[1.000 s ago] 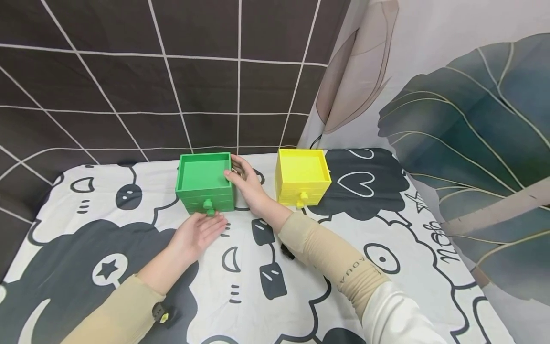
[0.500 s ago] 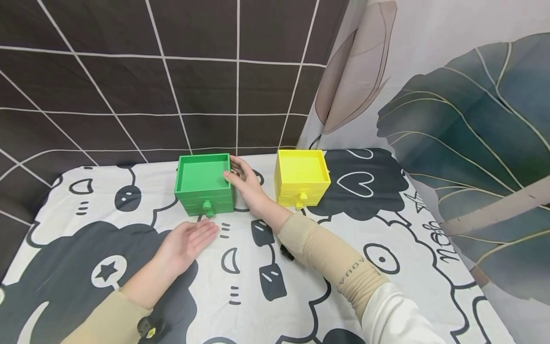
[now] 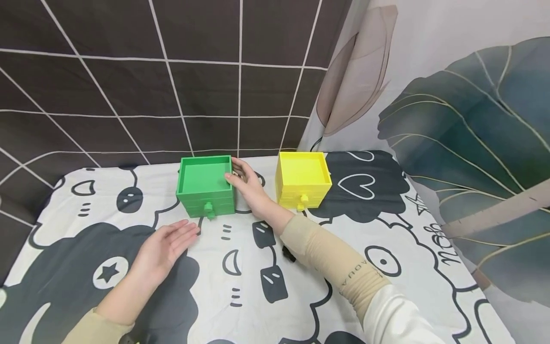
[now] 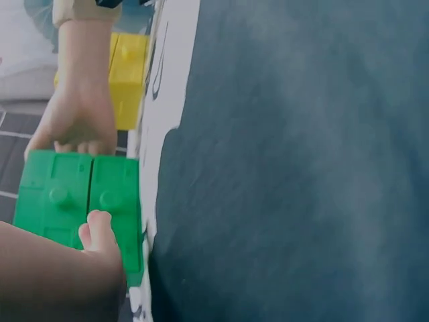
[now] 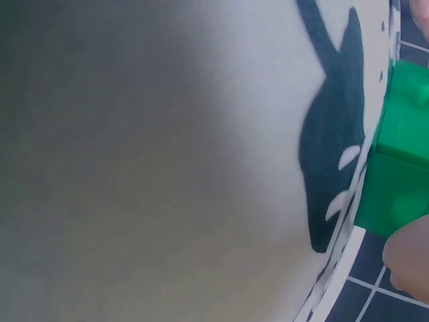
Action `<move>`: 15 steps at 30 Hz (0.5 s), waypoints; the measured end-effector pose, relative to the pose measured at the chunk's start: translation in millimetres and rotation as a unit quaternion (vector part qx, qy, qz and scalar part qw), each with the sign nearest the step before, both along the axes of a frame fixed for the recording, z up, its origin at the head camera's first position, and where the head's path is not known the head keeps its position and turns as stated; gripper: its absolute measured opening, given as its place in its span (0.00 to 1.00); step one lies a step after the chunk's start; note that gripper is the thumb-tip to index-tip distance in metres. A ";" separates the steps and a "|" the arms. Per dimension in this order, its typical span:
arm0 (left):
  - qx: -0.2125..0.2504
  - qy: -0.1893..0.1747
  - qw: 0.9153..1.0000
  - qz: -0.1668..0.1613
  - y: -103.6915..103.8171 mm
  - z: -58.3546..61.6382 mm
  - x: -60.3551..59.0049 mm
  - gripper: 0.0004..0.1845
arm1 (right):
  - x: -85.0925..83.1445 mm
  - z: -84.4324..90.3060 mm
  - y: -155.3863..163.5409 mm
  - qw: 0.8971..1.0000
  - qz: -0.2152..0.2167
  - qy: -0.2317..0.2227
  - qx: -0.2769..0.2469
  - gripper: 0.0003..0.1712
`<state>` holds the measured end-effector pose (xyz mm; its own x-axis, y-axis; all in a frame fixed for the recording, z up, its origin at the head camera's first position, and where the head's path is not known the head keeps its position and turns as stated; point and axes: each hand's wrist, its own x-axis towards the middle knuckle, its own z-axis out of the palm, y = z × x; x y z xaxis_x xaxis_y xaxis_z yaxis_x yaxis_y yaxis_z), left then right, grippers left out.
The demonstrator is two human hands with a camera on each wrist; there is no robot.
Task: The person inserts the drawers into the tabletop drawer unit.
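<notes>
A green drawer box (image 3: 202, 177) with a round front knob (image 3: 208, 208) stands at the back of the table, its top tray open. My right hand (image 3: 246, 183) grips its right wall, thumb over the rim and fingers along the outside. The left wrist view shows that right hand (image 4: 75, 124) against the green box (image 4: 74, 194). My left hand (image 3: 169, 240) lies open on the cloth, in front of the box and to its left, touching nothing else. A yellow drawer box (image 3: 303, 177) of the same shape stands to the right.
The table wears a white cloth with black cartoon shapes (image 3: 258, 267). A dark tiled backdrop (image 3: 172, 95) rises right behind the boxes, and a leaf-print curtain (image 3: 464, 124) closes the right side. A narrow gap separates the two boxes.
My left hand has drawn back from the green box's knob, toward me and to the left. The right hand and both boxes have stayed put.
</notes>
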<state>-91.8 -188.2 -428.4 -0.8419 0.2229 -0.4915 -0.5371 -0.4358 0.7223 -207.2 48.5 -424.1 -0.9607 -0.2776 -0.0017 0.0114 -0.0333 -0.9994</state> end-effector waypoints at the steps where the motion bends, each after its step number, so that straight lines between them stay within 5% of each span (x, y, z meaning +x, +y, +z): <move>1: -0.010 0.013 1.000 0.004 -1.3 1.7 -0.1 0.18 | 0.1 1.3 1.0 1.000 0.000 -0.001 0.001 0.37; 9: -0.056 0.156 0.983 0.079 -10.0 18.7 -0.6 0.24 | -2.3 17.4 9.5 0.998 0.009 0.019 0.053 0.38; 15: -0.111 0.271 0.946 0.136 -9.1 31.3 -2.5 0.17 | 0.4 41.1 19.0 0.992 0.042 0.090 0.077 0.38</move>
